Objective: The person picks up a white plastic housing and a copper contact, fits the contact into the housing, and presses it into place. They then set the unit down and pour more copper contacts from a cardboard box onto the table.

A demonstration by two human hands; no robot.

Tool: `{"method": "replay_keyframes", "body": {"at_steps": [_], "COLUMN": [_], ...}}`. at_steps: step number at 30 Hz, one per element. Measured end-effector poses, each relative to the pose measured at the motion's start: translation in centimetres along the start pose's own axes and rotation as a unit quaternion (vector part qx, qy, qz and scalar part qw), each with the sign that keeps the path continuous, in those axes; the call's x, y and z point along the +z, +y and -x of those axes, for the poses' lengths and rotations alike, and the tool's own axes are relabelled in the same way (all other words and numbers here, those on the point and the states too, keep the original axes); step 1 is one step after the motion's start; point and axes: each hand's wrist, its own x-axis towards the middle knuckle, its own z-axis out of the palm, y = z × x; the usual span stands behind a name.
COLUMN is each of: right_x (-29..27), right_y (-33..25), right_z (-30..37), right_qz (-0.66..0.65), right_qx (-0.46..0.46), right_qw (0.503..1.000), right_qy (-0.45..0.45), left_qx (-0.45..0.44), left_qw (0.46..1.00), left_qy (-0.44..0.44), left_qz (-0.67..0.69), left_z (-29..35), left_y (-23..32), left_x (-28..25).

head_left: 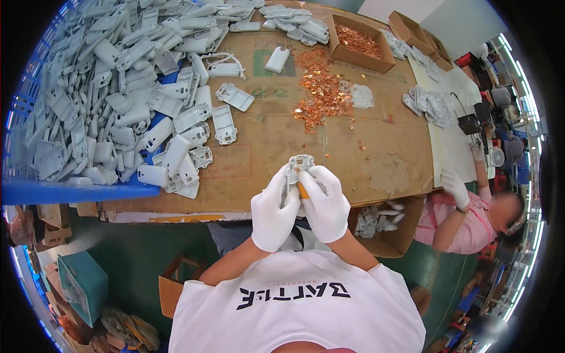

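Note:
At the near edge of the cardboard-covered table, my left hand [275, 209] grips a pale grey plastic housing [301, 162] by its side, open face up. My right hand [322, 203], fingers closed, presses at the housing's inner side. Between its thumb and fingers shows an orange handle-like piece [303, 190]; its far end is hidden. A small copper-coloured bit sits by the right fingertips, too small to make out well. Both hands wear white gloves. Just beyond them, loose copper-coloured metal pieces [318, 97] lie in a heap.
A blue crate [70, 193] at left overflows with similar housings [135, 76], several spilling onto the table [265, 159]. A cardboard box [376, 62] of copper pieces stands at the back. Below the right edge, another box [400, 241] holds housings. A co-worker [465, 220] sits at right.

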Motion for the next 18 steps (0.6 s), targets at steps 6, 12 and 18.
{"method": "replay_keyframes", "body": {"at_steps": [6, 12, 18], "right_x": [0.1, 0.7, 0.8], "right_y": [0.3, 0.9, 1.4], "right_z": [0.3, 0.4, 0.5], "right_qz": [-0.029, -0.049, -0.055], "right_qx": [0.037, 0.002, 0.035], "right_qw": [0.998, 0.998, 0.997], "right_qy": [-0.032, -0.026, -0.041], "left_qx": [-0.027, -0.011, -0.028], "left_qw": [1.000, 1.000, 0.999], "left_qy": [-0.003, 0.013, 0.000], "left_qz": [0.014, -0.019, 0.019], "left_z": [0.2, 0.6, -0.4], "left_y": [-0.1, -0.6, -1.5], "left_x": [0.2, 0.1, 1.2]}}
